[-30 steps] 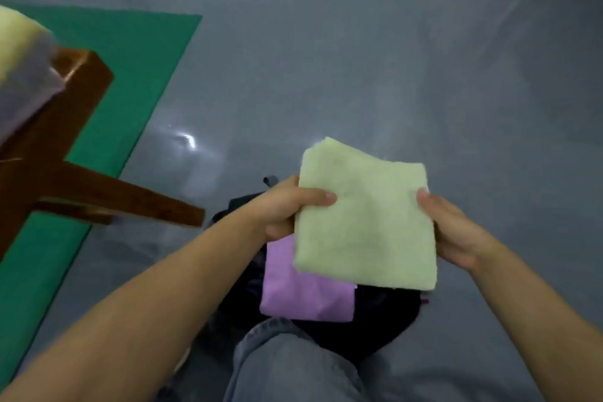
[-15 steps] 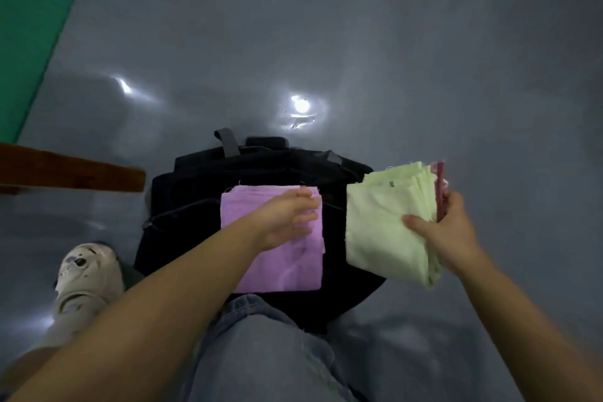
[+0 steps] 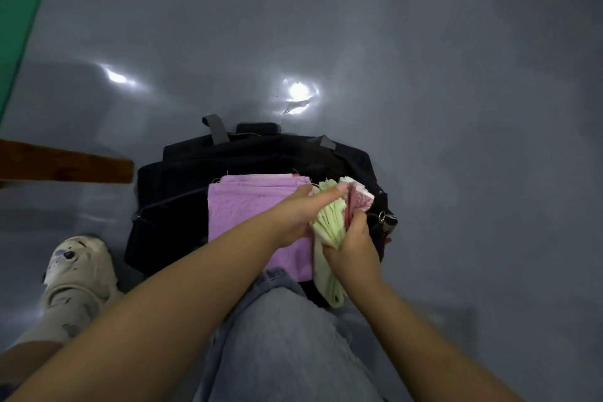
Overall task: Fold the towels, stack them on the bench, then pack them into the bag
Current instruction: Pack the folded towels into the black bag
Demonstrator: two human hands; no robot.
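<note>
A glossy grey floor (image 3: 424, 75) fills the head view, with a green mat (image 3: 16, 10) at the left edge and a wooden beam (image 3: 65, 166) of the desk jutting in. A black bag (image 3: 182, 179) sits open between the knees, a purple towel (image 3: 241, 209) lying flat inside. The right hand (image 3: 352, 245) grips a folded green towel (image 3: 329, 238) on edge, fingers curled round it, a pink towel (image 3: 359, 201) just behind. The left hand (image 3: 300, 212) lies with straight fingers against the green towel's side, over the purple one.

Risk, as I judge it: pushed down edgewise, the green folds could splay open, or drag the purple towel into a bunch.
</note>
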